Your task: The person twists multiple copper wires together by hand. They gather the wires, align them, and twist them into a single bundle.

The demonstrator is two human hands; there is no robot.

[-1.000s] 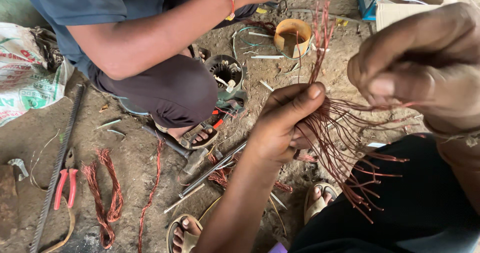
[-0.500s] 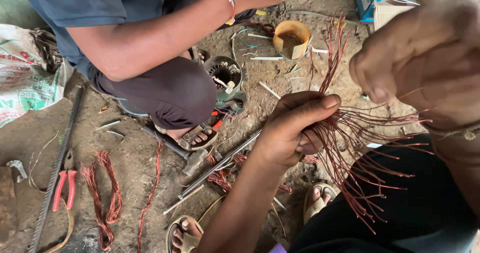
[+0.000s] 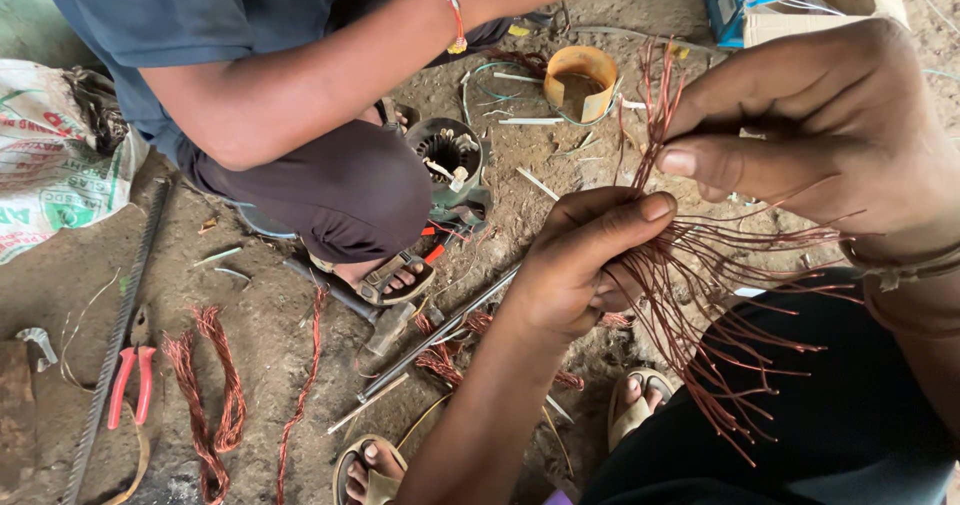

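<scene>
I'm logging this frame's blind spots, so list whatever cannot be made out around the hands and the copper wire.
- Head view: where the left hand grips the copper wire bundle, hidden by its fingers.
- Right hand: its wrist cut off by the frame's right edge.
- Inside of the motor stator: too small and dark.
- Other person's hands: cut off by the top edge.

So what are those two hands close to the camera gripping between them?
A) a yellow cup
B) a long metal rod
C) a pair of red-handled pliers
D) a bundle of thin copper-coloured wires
D: the left hand and right hand both pinch the bundle of copper-coloured wires, whose loose ends fan out below; the red-handled pliers lie untouched on the ground.
</scene>
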